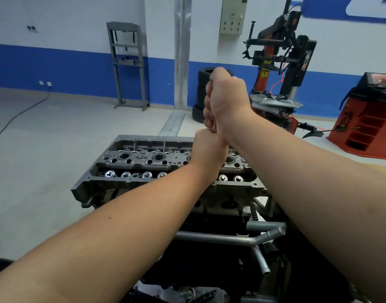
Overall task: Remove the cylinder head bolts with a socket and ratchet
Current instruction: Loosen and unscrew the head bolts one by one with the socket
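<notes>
The cylinder head (144, 165) sits uncovered on top of an engine, with its row of round wells and shiny valve caps facing up. Both hands are raised above the right half of the cylinder head, stacked one over the other. The right hand (227, 101) is uppermost, its fingers curled tightly round an upright tool handle (213, 129), of which only a short metal section shows between the two fists. The left hand (207, 149) is directly below, touching the right hand, and is also curled round the handle. The lower end of the tool and any socket are hidden behind the left hand, so its contact with a bolt cannot be confirmed. Below the cylinder head, bare metal pipes (231, 238) run across the engine. Beyond the cylinder head, a stack of tires (204, 84) stands at the wall, with a tire changer (283, 62) to the right of the stack.
</notes>
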`<state>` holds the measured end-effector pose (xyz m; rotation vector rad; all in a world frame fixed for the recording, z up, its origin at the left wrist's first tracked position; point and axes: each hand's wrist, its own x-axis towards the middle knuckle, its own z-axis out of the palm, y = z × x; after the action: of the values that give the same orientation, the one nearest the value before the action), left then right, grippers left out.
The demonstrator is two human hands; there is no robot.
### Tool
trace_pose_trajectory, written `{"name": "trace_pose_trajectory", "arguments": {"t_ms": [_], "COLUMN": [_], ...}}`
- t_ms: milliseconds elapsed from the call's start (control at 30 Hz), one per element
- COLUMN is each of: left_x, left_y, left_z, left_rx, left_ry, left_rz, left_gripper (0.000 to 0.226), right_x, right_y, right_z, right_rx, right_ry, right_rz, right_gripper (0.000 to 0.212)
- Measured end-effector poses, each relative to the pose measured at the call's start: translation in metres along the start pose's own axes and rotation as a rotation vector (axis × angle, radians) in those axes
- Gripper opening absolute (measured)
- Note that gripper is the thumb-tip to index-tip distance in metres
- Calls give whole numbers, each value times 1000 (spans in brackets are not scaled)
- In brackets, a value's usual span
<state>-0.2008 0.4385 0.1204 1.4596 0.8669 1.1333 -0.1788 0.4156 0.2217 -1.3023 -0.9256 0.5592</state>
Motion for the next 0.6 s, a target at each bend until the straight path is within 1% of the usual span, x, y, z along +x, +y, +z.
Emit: {"name": "trace_pose_trajectory", "arguments": {"t_ms": [133, 200, 300, 367, 433, 500, 567, 600], "left_x": [-2, -5, -12, -14, -15, -13, -12, -13], "left_y": [2, 3, 5, 7, 6, 6, 7, 8], "left_z": [1, 2, 4, 5, 4, 3, -3, -7], "left_rx": [8, -22, -55, -46, -48, 11, 70, 78], "left_ry": [62, 90, 169, 188, 161, 121, 48, -10], "left_rz": [-8, 5, 62, 75, 73, 81, 68, 63], "left_gripper": [29, 28, 23, 23, 21, 23, 26, 21], "right_x": [0, 1, 1, 1, 0, -1, -3, -4], "right_y": [0, 2, 3, 4, 6, 9, 11, 12], "right_z": [-3, -4, -6, -8, -11, -16, -20, -22], "right_rx": [120, 120, 99, 112, 139, 168, 212, 228], "right_ry": [-74, -113, -239, -303, -325, -351, -388, -392], "right_rz": [110, 117, 107, 104, 90, 73, 79, 80], "right_gripper": [29, 33, 35, 35, 34, 34, 35, 33]}}
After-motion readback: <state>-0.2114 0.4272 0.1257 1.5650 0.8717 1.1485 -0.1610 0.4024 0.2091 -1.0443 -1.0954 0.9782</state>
